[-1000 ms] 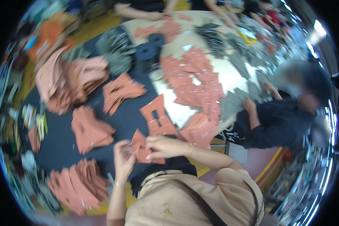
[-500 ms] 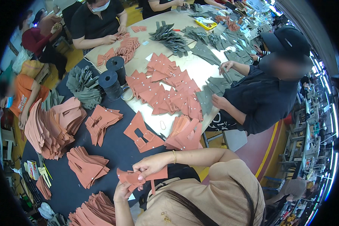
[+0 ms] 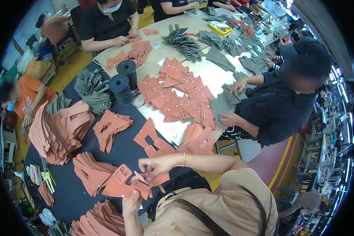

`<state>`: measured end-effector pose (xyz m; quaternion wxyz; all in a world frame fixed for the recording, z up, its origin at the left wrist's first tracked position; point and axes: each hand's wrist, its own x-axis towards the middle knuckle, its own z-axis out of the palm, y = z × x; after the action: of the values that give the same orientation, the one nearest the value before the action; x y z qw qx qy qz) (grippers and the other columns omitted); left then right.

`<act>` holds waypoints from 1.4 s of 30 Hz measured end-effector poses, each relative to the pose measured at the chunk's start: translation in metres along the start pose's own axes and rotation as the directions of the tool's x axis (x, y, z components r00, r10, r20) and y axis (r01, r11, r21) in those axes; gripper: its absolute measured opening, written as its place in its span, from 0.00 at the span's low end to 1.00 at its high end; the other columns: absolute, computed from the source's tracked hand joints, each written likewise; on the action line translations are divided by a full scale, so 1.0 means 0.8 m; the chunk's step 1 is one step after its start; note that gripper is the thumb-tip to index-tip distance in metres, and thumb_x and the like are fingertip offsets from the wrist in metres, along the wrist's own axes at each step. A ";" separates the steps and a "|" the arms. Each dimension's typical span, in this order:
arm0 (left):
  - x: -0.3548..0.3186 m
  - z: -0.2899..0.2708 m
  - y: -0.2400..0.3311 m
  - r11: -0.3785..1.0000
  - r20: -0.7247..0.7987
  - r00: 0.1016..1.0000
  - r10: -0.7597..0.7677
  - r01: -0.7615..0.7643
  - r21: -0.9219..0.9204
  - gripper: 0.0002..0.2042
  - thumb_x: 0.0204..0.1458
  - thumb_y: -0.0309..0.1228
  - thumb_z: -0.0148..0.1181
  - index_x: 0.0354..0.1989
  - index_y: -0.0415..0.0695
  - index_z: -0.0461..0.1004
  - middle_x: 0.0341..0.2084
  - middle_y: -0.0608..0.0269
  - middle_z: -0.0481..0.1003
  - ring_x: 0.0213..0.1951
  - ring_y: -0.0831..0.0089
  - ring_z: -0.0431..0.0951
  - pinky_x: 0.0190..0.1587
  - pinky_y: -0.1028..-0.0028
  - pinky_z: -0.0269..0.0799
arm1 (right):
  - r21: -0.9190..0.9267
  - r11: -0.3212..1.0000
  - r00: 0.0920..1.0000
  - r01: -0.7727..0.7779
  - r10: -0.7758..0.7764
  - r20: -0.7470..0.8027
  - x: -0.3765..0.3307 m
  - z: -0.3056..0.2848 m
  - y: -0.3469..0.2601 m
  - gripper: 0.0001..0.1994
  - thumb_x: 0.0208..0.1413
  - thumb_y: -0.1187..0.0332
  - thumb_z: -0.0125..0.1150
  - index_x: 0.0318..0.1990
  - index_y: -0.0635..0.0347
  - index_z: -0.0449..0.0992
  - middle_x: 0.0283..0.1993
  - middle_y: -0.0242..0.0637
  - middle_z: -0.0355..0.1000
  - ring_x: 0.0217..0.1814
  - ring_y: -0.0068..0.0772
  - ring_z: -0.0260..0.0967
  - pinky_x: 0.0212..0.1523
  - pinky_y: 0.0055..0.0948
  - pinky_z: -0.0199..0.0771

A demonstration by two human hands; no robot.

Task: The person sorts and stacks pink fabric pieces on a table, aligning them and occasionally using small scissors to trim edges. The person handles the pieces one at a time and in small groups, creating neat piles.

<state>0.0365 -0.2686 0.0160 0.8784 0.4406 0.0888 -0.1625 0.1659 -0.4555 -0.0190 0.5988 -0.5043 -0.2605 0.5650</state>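
My left hand [image 3: 131, 201] and my right hand [image 3: 155, 167] both hold one terracotta cut leather piece [image 3: 116, 185] just above the dark table [image 3: 124, 151]. The left hand grips its lower edge from below. My right hand, with a thin bracelet on its wrist, pinches a narrow strap end of the piece near the middle. A rectangular buckle-shaped frame [image 3: 122, 172] of the same colour sits on the piece's upper left part. A pile of like pieces [image 3: 91, 173] lies just left of it.
More terracotta piles lie at left [image 3: 55, 131], centre [image 3: 108, 126] and bottom [image 3: 100, 220]; one flat piece [image 3: 151, 139] lies ahead. Two black spools [image 3: 121, 88] and grey pieces [image 3: 90, 88] stand behind. A person in dark clothes [image 3: 279, 106] works at the pale table [image 3: 208, 74]; others sit beyond.
The view has swung, so the tables sit differently in frame. Both hands stay on the terracotta piece; it now lies lower and further left, next to the pile.
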 end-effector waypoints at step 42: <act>0.003 -0.022 -0.029 0.826 -0.065 0.995 0.074 -0.025 0.564 0.17 0.57 0.40 0.59 0.48 0.41 0.72 0.34 0.65 0.74 0.30 0.79 0.74 0.29 0.79 0.70 | -0.235 0.950 0.815 0.206 -0.300 -0.496 -0.021 0.047 -0.022 0.05 0.56 0.74 0.61 0.32 0.66 0.73 0.43 0.39 0.72 0.42 0.23 0.72 0.45 0.23 0.74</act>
<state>0.0304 -0.2675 -0.0125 0.7093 0.6881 0.0624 -0.1399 0.1362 -0.4572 0.0149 0.6718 -0.6493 -0.1988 0.2959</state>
